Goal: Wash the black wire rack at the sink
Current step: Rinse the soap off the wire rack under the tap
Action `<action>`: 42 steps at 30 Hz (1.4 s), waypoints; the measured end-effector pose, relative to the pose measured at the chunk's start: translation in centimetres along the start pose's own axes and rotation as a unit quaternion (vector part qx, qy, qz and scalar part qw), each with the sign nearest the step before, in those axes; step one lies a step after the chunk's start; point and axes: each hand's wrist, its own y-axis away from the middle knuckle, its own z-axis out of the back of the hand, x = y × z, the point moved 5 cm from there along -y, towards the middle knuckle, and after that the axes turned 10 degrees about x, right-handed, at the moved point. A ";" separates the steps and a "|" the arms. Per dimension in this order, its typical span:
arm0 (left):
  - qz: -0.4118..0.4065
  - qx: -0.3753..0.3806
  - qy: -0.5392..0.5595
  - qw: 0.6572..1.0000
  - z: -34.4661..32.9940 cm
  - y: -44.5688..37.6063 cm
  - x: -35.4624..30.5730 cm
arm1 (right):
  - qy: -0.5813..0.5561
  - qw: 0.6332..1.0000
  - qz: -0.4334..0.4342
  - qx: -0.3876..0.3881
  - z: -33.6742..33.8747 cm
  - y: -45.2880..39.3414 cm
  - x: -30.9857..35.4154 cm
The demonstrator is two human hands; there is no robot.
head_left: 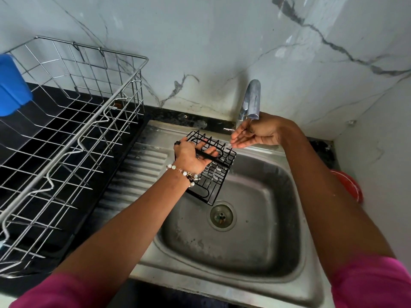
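My left hand (194,155) grips the black wire rack (211,174) by its upper side and holds it tilted over the far left corner of the steel sink (233,258). The rack's lower corner hangs above the drain (221,215). My right hand (255,135) is under the spout of the chrome tap (252,100), fingers straight and pointing left, just right of the rack's top edge. A thin run of water falls past those fingers onto the rack.
A large silver wire dish drainer (73,134) stands on the black counter to the left, beside the sink's ribbed draining board (138,172). A blue plastic item (11,85) hangs at its far left. A red object (349,185) lies right of the sink. Marble wall behind.
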 end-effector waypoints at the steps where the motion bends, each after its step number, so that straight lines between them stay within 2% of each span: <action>1: 0.001 -0.005 -0.001 1.000 0.1 -0.2 0.0 | 0.008 1.000 -0.003 -0.009 0.1 0.1 -0.1; 9: 0.001 -0.018 -0.028 0.999 0.2 -0.2 -0.2 | -0.034 0.999 0.012 0.027 -0.4 0.3 -0.5; 12: 0.002 -0.018 -0.034 0.999 0.2 -0.3 -0.2 | -0.013 1.000 -0.003 0.014 -0.2 0.6 -0.7; 15: 0.000 -0.014 -0.029 0.999 0.1 -0.4 -0.1 | -0.050 0.998 0.004 0.046 -0.2 1.0 -0.8; 18: -0.009 -0.019 -0.020 1.000 -0.3 -0.3 0.0 | -0.016 1.000 0.002 -0.006 0.4 1.3 -0.7; 22: -0.007 -0.010 -0.012 1.000 -0.6 -0.4 0.0 | -0.064 0.997 0.020 0.036 0.1 1.5 -0.5; 25: -0.001 -0.005 0.012 1.000 -0.6 -0.3 0.3 | 0.020 1.000 -0.001 -0.017 0.4 1.5 -0.6; 26: 0.004 -0.005 0.009 1.000 -0.6 -0.3 0.4 | 0.012 1.000 0.006 -0.012 0.3 1.5 -0.6; 29: 0.017 -0.015 -0.026 0.999 -0.4 -0.2 0.2 | -0.076 0.995 0.044 0.042 -0.2 1.3 -0.6; 33: 0.003 -0.020 -0.063 0.998 0.1 0.3 0.1 | -0.064 0.997 0.048 -0.019 0.2 1.1 -0.3; 37: -0.005 -0.008 -0.122 0.992 0.3 0.5 0.2 | -0.163 0.981 0.097 0.030 -0.3 1.2 0.1; 40: -0.020 -0.011 -0.154 0.988 0.7 0.1 0.3 | -0.133 0.988 0.073 -0.016 0.0 1.0 -0.1; 42: -0.023 0.004 -0.187 0.982 0.5 0.1 0.3 | -0.143 0.987 0.076 -0.011 -0.1 0.9 -0.2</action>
